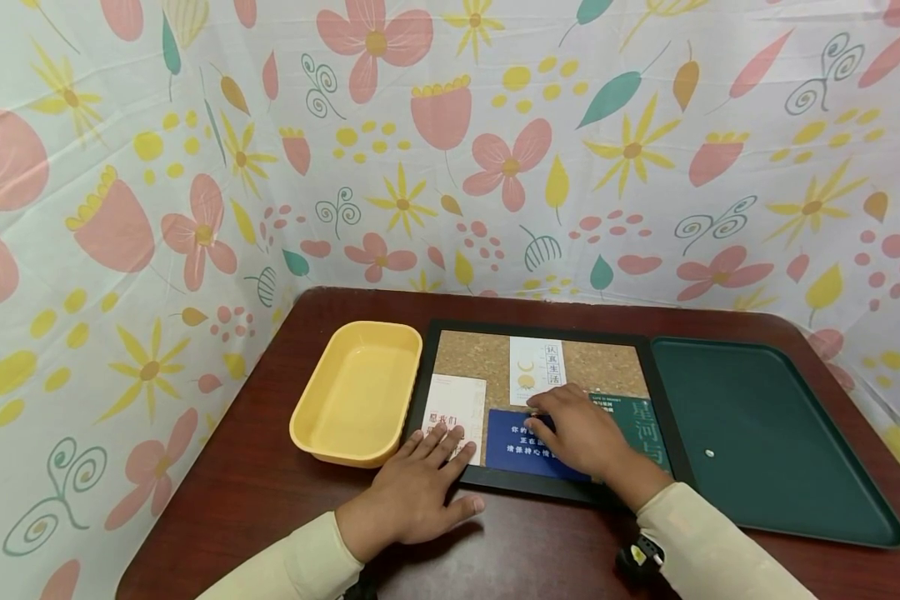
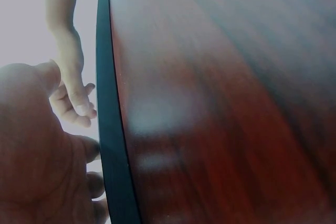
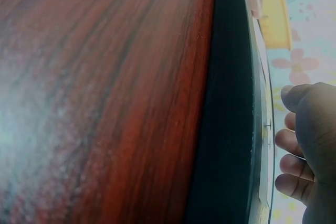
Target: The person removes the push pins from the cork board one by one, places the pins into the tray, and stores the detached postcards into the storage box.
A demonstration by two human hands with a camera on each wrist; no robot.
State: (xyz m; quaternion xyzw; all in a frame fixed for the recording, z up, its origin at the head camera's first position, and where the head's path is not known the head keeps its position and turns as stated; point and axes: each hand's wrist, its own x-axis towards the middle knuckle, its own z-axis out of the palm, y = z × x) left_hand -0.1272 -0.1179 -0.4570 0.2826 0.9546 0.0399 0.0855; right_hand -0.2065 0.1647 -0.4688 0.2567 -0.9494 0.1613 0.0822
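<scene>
A cork board [image 1: 467, 351] in a black frame lies flat on the table. My left hand [image 1: 411, 498] rests spread, fingertips on a white card [image 1: 456, 400] at its left side and palm over the frame's front edge. My right hand [image 1: 587, 433] is over the blue card [image 1: 520, 456]. Its thumb and index finger pinch a tiny yellowish push pin at that card's top edge, mostly hidden by the fingertips. Behind it a white card with yellow drawings [image 1: 528, 367] sits near the board's top. The right forearm partly covers a green card [image 1: 637, 412].
A yellow plastic basin [image 1: 356, 383] stands just left of the board. To the right lies a dark green tray [image 1: 765, 433] with a small white pin [image 1: 709, 454] in it. Flower-patterned cloth [image 1: 495, 150] rises behind and left of the brown table [image 1: 217, 500].
</scene>
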